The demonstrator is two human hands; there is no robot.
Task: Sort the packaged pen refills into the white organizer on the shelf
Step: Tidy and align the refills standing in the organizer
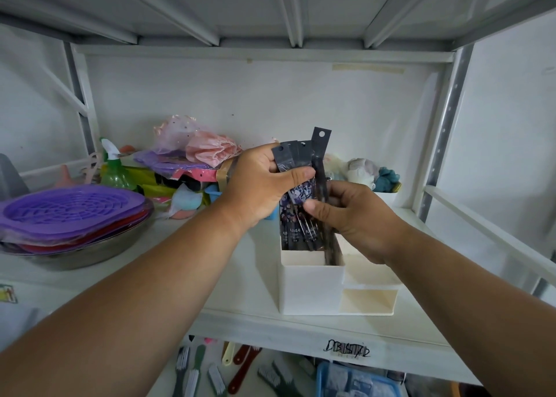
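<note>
Head view: left hand (261, 183) grips dark flat refill packets (296, 192); right hand (346, 213) pinches one slim dark packet (320, 156) above the white plastic organizer (311, 288)

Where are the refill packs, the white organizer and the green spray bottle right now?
refill packs (296, 193): head view, on the printed dark wrapper between both hands.
white organizer (310, 288): head view, on its tall front wall.
green spray bottle (115, 177): head view, on its green body.

Left hand (264, 183) grips a fan of dark refill packs (296, 168) near their tops. Right hand (352, 213) pinches one taller pack (321, 156), its lower end inside the white organizer (311, 288) on the shelf (240, 291).
</note>
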